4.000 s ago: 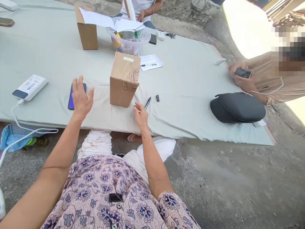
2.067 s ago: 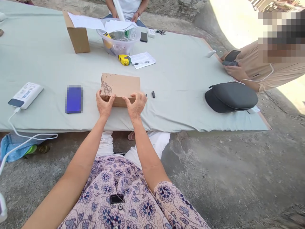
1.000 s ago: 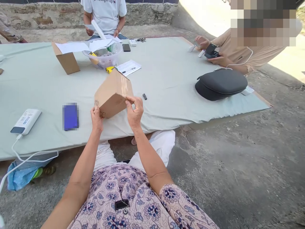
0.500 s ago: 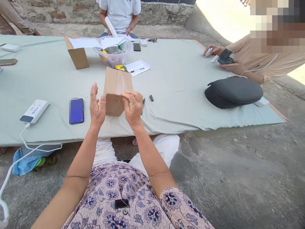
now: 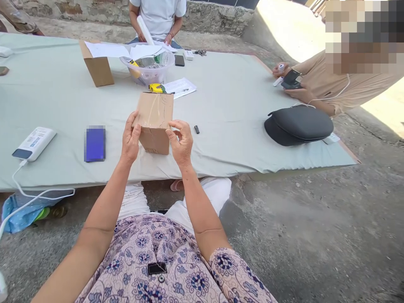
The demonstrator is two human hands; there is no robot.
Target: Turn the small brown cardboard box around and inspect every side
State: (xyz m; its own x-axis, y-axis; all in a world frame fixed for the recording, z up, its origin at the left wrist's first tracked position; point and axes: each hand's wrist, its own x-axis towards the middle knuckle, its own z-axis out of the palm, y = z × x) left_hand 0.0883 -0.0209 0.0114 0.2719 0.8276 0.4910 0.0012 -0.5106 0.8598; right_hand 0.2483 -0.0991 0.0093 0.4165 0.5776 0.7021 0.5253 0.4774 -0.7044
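Observation:
A brown cardboard box (image 5: 154,141) stands on the pale green tablecloth in front of me, clear tape shining on its top. My left hand (image 5: 130,141) touches its left upper edge, thumb and fingers on the cardboard. At the right upper corner, my right hand (image 5: 181,141) grips the box edge between thumb and forefinger. Just behind the box lie a yellow tape measure (image 5: 157,88) and a written paper (image 5: 183,87). A small black cap (image 5: 197,129) rests to the right of my right hand.
Left of the hands lie a phone (image 5: 95,144) and a white power bank (image 5: 34,144) with a cable. Farther back are a plastic basket (image 5: 148,75) and another cardboard box (image 5: 100,72). A black case (image 5: 299,124) sits at right; two people are at the table.
My left hand has moved from beside the box onto its left edge. My right hand has shifted from the front of the top to the right corner. The view has shifted slightly right.

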